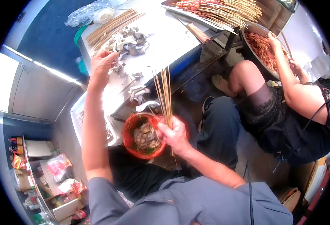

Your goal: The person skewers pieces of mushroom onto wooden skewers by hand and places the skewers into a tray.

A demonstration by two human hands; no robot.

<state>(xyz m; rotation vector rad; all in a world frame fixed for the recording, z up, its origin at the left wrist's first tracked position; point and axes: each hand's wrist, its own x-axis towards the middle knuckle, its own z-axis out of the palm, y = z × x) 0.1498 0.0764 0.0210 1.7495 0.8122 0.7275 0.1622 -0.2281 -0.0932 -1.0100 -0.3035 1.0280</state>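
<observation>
My right hand (175, 135) is closed around a bundle of thin wooden skewers (166, 95), which point up and away over the table edge. Below and left of it stands a red-lined bucket (129, 144) with pale brownish pieces and some green in it. Over the white table (168, 41), my left hand (104, 64) pinches what looks like a grey-white mushroom piece, partly hidden by the fingers. A heap of torn mushrooms (131, 40) lies just beyond. More mushroom pieces (138, 93) hang in a row near the table edge; whether a skewer runs through them I cannot tell.
Loose skewers (114, 28) and a wooden-handled knife (198, 33) lie on the table. Behind is a tray (180, 12) of meat skewers. At right, another person's hands work in a large meat basin (260, 62). A white crate (114, 131) stands left of the bucket.
</observation>
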